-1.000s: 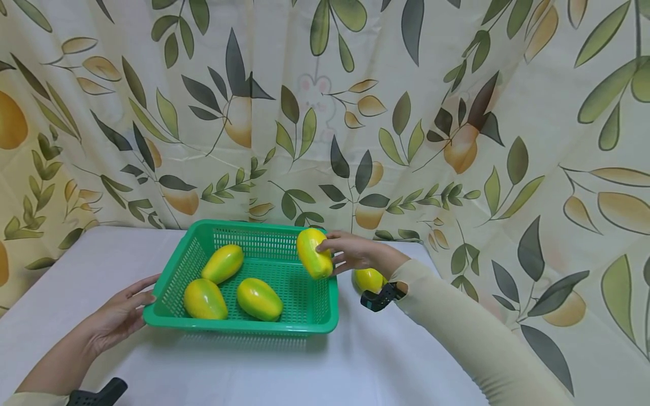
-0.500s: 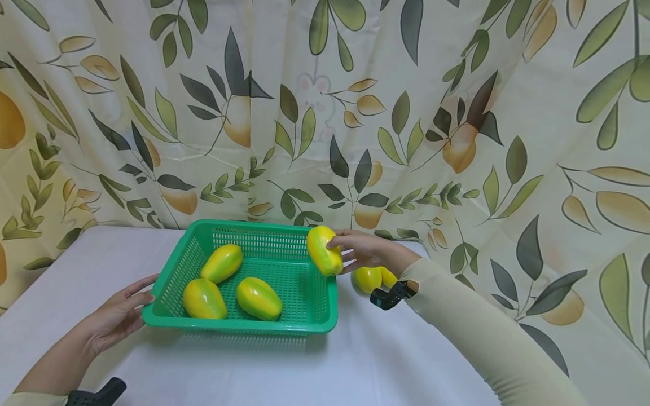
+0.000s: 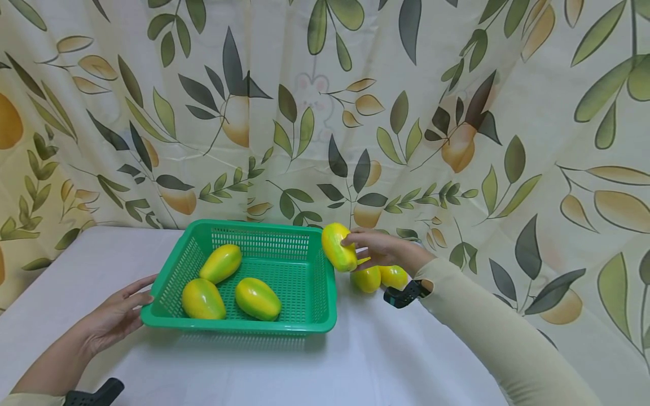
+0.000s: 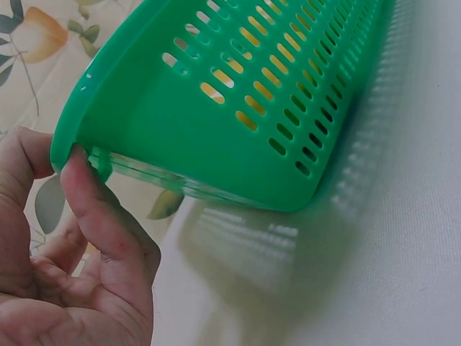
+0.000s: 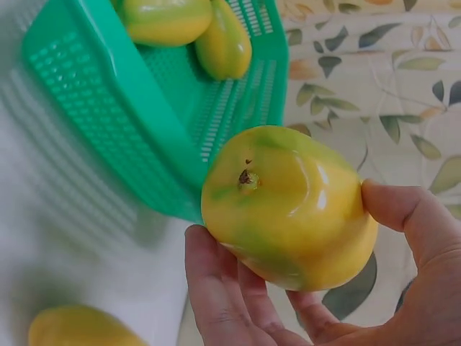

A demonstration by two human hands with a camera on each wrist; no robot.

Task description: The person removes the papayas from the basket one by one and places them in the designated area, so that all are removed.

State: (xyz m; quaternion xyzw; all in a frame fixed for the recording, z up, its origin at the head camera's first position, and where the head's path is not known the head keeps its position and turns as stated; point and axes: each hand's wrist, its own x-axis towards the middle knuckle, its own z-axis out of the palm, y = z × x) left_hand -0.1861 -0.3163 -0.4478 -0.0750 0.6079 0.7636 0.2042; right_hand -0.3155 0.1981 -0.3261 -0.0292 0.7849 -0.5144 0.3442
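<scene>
My right hand point(image 3: 380, 246) grips a yellow-green mango point(image 3: 337, 247), thumb on one side and fingers on the other. It holds the mango at the right rim of a green plastic basket point(image 3: 228, 325). In the right wrist view the stem end of this mango point(image 5: 288, 209) faces the camera. With thumb and finger, my left hand point(image 3: 118, 316) pinches the basket's left rim. That pinch shows close up in the left wrist view, at the corner of the basket point(image 4: 144, 122). Inside the basket lie three mangoes, one of them this front one point(image 3: 258, 299).
Beyond the basket's right side, more mangoes lie on the white cloth, including this one point(image 3: 393, 277), partly hidden behind the right hand. A leaf-patterned curtain point(image 3: 315, 129) hangs close behind the white-covered table point(image 3: 244, 372).
My right hand has moved right with its mango, from over the basket's inside to its right rim. More of the mangoes behind that hand now shows. The left hand stays at the rim.
</scene>
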